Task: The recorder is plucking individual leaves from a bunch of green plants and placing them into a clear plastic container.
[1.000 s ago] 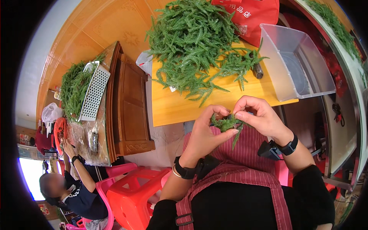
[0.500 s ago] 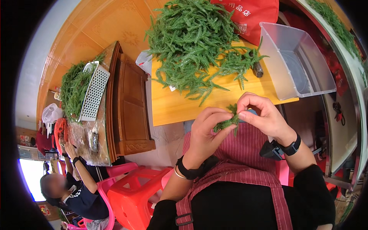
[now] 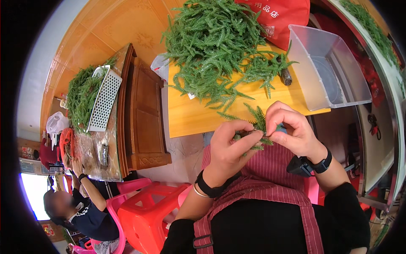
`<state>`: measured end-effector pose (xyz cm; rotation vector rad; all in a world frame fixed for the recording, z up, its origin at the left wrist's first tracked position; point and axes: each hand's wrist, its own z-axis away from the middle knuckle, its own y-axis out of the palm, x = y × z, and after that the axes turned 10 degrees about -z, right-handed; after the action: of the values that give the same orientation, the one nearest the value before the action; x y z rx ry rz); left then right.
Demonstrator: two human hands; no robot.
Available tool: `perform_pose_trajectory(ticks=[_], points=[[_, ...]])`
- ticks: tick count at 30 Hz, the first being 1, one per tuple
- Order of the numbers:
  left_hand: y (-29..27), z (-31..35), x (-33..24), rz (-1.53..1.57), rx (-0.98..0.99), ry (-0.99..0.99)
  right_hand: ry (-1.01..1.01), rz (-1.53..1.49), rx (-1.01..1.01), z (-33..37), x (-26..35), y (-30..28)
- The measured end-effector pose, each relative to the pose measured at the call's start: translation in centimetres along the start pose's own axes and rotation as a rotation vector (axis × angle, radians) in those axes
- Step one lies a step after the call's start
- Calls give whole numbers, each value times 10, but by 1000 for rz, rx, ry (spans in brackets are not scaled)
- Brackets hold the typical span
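Between my two hands, over my lap, is a small green fern-like sprig (image 3: pixel 258 117) with several needled fronds spreading out. The fingers of my left hand (image 3: pixel 230 146) are closed round its lower part. With thumb and forefinger my right hand (image 3: pixel 292 132) pinches at its thin stem, close to the left fingertips. Just beyond my hands, a big heap of the same green sprigs (image 3: pixel 213 46) lies on the yellow wooden table (image 3: pixel 190 120). Loose sprigs (image 3: pixel 267 70) and a dark cylindrical roll (image 3: pixel 286 77) rest right of the heap.
A clear plastic bin (image 3: pixel 325 67) stands at the table's right, in front of a red bag (image 3: pixel 283 21). To the left, a white perforated basket (image 3: pixel 103 101) of greenery sits on a wooden cabinet (image 3: pixel 146 114). Another person (image 3: pixel 95 216) works there, beside a red stool (image 3: pixel 148 216).
The sprig has turned in my hands, and its fronds now fan out beyond my fingers. Both hands stay close together, with my right hand shifted slightly right.
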<state>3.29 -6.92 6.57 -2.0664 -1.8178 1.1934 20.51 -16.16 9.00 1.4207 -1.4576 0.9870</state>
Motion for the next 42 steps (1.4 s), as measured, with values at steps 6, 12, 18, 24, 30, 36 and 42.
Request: perform_pose_trajectory(ticks=[6,12,18,24,30,36,42], points=[[0,-1,-2,-39,-74,97,-54,-11,5,2,-1,1],[1,-3,0,-48,-92,214,-87,-25,30,3,-4,-1],[5,-2,2,-22,-92,183,-91,3,21,2,-3,-1],[8,-2,-1,14,-129,144,-143,60,44,4,-6,-6],[6,-5,1,3,-146,126,-36,24,44,5,0,-6],[5,-8,1,-37,-144,141,42,64,78,1,4,-10],[4,-7,2,-87,-138,162,103,130,201,-7,13,-14]])
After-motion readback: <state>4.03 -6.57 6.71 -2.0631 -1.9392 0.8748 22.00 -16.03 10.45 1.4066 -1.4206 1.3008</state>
